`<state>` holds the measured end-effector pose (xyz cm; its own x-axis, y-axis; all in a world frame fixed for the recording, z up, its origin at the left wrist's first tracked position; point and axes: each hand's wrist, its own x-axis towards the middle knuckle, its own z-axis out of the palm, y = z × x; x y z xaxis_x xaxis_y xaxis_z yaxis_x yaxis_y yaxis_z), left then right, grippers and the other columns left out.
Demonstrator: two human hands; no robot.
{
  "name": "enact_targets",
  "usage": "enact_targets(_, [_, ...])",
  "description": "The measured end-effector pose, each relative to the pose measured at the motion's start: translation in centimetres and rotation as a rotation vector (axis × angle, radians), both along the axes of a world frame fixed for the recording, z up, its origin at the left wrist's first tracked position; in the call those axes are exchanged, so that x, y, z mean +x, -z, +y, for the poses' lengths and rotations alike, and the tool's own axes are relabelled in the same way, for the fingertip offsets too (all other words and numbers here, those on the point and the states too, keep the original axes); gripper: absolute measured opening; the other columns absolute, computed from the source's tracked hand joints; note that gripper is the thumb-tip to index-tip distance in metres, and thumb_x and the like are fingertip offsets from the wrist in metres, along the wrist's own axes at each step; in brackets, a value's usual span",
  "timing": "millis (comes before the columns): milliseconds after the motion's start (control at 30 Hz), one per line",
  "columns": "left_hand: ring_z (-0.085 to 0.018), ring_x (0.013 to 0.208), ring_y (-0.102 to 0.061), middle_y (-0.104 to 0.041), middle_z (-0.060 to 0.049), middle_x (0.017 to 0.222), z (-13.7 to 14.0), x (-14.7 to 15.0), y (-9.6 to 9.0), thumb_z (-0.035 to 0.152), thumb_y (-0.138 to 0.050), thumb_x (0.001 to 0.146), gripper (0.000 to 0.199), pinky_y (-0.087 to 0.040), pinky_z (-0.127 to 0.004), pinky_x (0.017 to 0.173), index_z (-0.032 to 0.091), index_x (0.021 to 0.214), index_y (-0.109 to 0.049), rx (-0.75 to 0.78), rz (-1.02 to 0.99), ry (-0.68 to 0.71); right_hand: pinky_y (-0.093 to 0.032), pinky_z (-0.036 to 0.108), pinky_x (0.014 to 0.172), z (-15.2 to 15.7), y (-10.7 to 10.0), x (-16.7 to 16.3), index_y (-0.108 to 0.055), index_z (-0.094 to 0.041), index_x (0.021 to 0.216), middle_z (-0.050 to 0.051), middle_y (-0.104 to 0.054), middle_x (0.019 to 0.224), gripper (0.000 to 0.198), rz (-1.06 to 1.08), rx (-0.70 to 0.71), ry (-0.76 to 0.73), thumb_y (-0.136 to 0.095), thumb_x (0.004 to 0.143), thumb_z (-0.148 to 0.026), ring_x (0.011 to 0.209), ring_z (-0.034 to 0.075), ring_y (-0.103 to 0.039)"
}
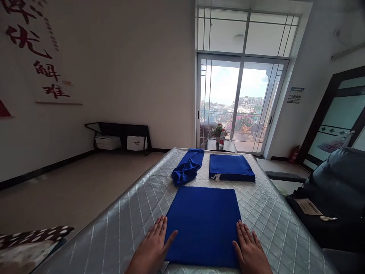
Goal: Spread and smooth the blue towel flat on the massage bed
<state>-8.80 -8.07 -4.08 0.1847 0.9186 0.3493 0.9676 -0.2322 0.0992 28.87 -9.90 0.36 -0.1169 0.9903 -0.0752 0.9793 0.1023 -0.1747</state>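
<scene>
A flat blue cloth square (203, 226) lies in front of me on the silver quilted table cover (134, 217). My left hand (155, 243) rests flat along its left edge, with the thumb over the cloth. Along the right edge lies my right hand (251, 247), fingers stretched forward and thumb on the cloth. Beyond it, at the right, sits a neat stack of folded blue cloths (231, 167) with a white tag at its front corner. A crumpled blue cloth (188, 167) lies to the left of that stack. Neither hand grips anything.
A small table with a bottle (221, 138) and a potted plant (218, 131) stands past the far edge, before a sliding glass door. To the right is a dark chair (333, 190) holding scissors (327, 218). A low black rack (122, 133) stands by the wall.
</scene>
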Motion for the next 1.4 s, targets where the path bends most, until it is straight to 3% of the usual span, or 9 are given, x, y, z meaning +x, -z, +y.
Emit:
enact_targets(133, [-0.03, 0.145, -0.032, -0.034, -0.014, 0.157, 0.0, 5.9, -4.4, 0.063, -0.024, 0.098, 0.073, -0.035, -0.048, 0.115, 0.014, 0.151, -0.032, -0.216, -0.033, 0.043, -0.014, 0.047, 0.122, 0.1, 0.7, 0.0, -0.022, -0.018, 0.153, -0.001, -0.014, 0.16, 0.066, 0.025, 0.04, 0.003, -0.022, 0.098, -0.055, 0.149, 0.023, -0.012])
enact_targets(267, [-0.025, 0.147, -0.025, -0.027, -0.011, 0.159, -0.2, 13.6, -7.5, 0.063, -0.023, 0.098, 0.073, -0.028, -0.042, 0.12, 0.016, 0.153, -0.028, -0.355, -0.067, 0.395, -0.014, 0.048, 0.122, 0.1, 0.6, -0.1, -0.021, -0.017, 0.153, 0.0, -0.014, 0.159, 0.064, -0.001, 0.029, 0.007, -0.021, 0.098, -0.051, 0.149, 0.023, -0.013])
enact_targets(367, [-0.023, 0.149, -0.02, -0.024, -0.009, 0.161, 0.3, 18.1, -8.0, 0.06, -0.021, 0.1, 0.069, -0.023, -0.041, 0.122, 0.018, 0.155, -0.023, -0.318, -0.129, 0.545, -0.014, 0.048, 0.122, 0.0, 0.0, 0.0, -0.021, -0.017, 0.153, 0.0, -0.012, 0.159, 0.063, -0.032, 0.004, -0.018, -0.02, 0.098, -0.048, 0.149, 0.023, -0.013])
enact_targets(500, [-0.022, 0.15, -0.014, -0.021, -0.007, 0.162, 1.4, 20.8, -7.2, 0.054, -0.018, 0.102, 0.064, -0.02, -0.041, 0.123, 0.018, 0.155, -0.02, -0.308, -0.18, 0.576, -0.015, 0.049, 0.121, 0.0, -0.4, 0.0, -0.028, -0.023, 0.152, -0.001, -0.012, 0.159, 0.057, -0.05, -0.026, -0.07, -0.021, 0.099, -0.043, 0.148, 0.023, -0.012])
enact_targets(700, [-0.023, 0.15, -0.016, -0.022, -0.01, 0.161, 2.1, 19.2, -6.4, 0.056, -0.015, 0.102, 0.068, -0.022, -0.043, 0.123, 0.014, 0.154, -0.023, -0.319, -0.137, 0.478, -0.014, 0.046, 0.122, -0.1, -0.5, -0.2, -0.02, -0.017, 0.153, -0.001, -0.011, 0.159, 0.063, -0.046, -0.008, -0.015, -0.018, 0.099, -0.049, 0.149, 0.022, -0.011])
enact_targets(1000, [-0.024, 0.149, -0.023, -0.026, -0.009, 0.161, 3.6, 12.5, -3.4, 0.059, -0.021, 0.101, 0.068, -0.027, -0.043, 0.12, 0.017, 0.154, -0.02, -0.202, -0.027, 0.339, -0.011, 0.046, 0.122, -0.3, -1.0, -0.4, -0.015, -0.016, 0.153, -0.002, -0.007, 0.16, 0.063, -0.047, -0.04, 0.004, -0.016, 0.099, -0.048, 0.149, 0.021, -0.008])
enact_targets(1400, [-0.022, 0.147, -0.029, -0.028, -0.004, 0.16, 2.6, 5.0, -2.7, 0.058, -0.031, 0.1, 0.065, -0.029, -0.042, 0.12, 0.023, 0.153, -0.02, -0.164, -0.017, 0.263, -0.013, 0.046, 0.122, -0.1, -0.1, -0.2, -0.022, -0.018, 0.154, -0.001, -0.013, 0.16, 0.064, -0.014, -0.002, 0.01, -0.02, 0.098, -0.049, 0.149, 0.022, -0.011])
